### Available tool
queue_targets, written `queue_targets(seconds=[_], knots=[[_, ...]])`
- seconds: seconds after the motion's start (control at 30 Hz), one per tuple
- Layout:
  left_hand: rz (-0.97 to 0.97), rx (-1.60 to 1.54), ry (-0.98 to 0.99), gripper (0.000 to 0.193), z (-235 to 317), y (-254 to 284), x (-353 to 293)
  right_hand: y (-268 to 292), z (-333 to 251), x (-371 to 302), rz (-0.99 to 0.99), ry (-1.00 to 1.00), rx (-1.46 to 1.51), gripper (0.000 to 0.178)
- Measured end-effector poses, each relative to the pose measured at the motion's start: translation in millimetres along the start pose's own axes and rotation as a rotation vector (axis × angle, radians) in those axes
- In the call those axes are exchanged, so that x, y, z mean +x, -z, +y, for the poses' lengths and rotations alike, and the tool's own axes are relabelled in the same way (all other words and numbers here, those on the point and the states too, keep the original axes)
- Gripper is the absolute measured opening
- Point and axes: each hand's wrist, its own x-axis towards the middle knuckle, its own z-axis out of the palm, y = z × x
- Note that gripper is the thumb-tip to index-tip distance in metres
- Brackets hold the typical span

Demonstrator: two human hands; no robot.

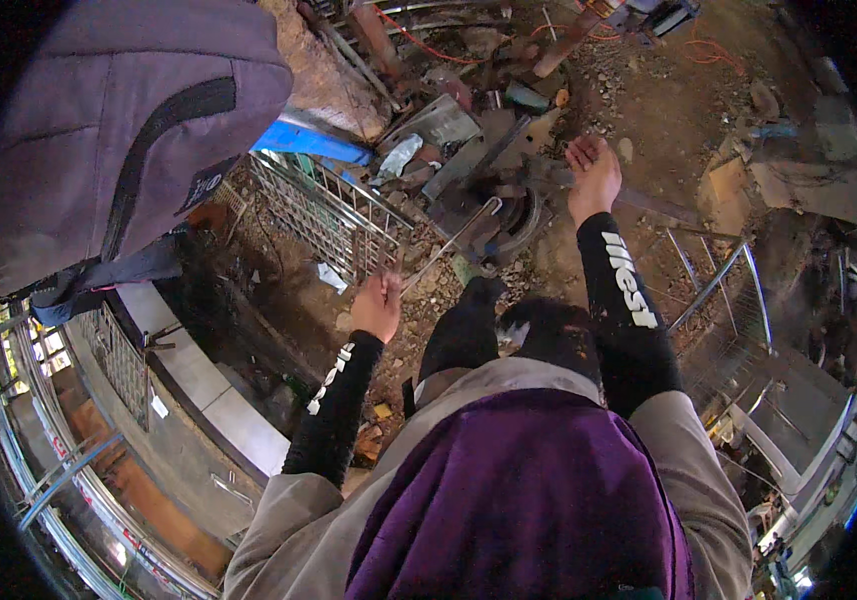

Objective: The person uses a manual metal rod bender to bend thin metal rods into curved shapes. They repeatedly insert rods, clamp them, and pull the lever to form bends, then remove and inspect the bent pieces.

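Note:
My left hand (379, 305) is closed around the lower end of a thin metal rod (449, 244). The rod slants up and to the right, and its far end bends into a hook. My right hand (594, 178) is held out ahead over the dirt floor, away from the rod. Its fingers are loosely bent and a little apart, with nothing visible in them. Just beyond the left hand leans a metal grille (324, 200) of crossed bars. Near the rod's hooked end lies a dark curved piece (521, 222) among scrap.
A large purple-grey bag (139, 140) fills the upper left. Scrap plates (444, 122), stones and offcuts cover the ground ahead. On the right stands a wire rack (719, 285). White tiles (199, 365) edge a ledge on the left, near long metal bars (99, 490). A red cord (429, 42) lies at the top.

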Motion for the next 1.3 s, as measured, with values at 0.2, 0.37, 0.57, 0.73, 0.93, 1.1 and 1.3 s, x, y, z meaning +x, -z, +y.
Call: queue_targets(seconds=[0.2,0.37,0.57,0.73,0.93,1.1,1.3], knots=[[-0.166,0.005,0.043,0.046,-48,-40,-24,-67,27,-9,-0.511,0.627,-0.875,0.028],[-0.120,0.017,0.081,0.052,-12,-18,-21,-97,1,24,-0.723,1.156,-1.281,0.015],[-0.184,0.008,0.269,0.059,-4,-7,-22,-20,38,52,-0.019,0.055,0.105,0.029],[-0.244,-0.026,0.265,0.065,11,-1,-14,-59,106,83,-0.394,0.091,0.199,0.031],[-0.200,0.030,0.248,0.060,5,-8,-16,-91,51,91,-0.845,-0.027,-0.523,0.038],[-0.120,0.094,0.210,0.061,-4,-16,-21,-135,-26,42,-1.737,0.823,-1.627,0.056],[-0.085,0.061,0.194,0.061,5,-20,-24,-113,-31,25,-1.703,0.695,-1.824,0.063]])
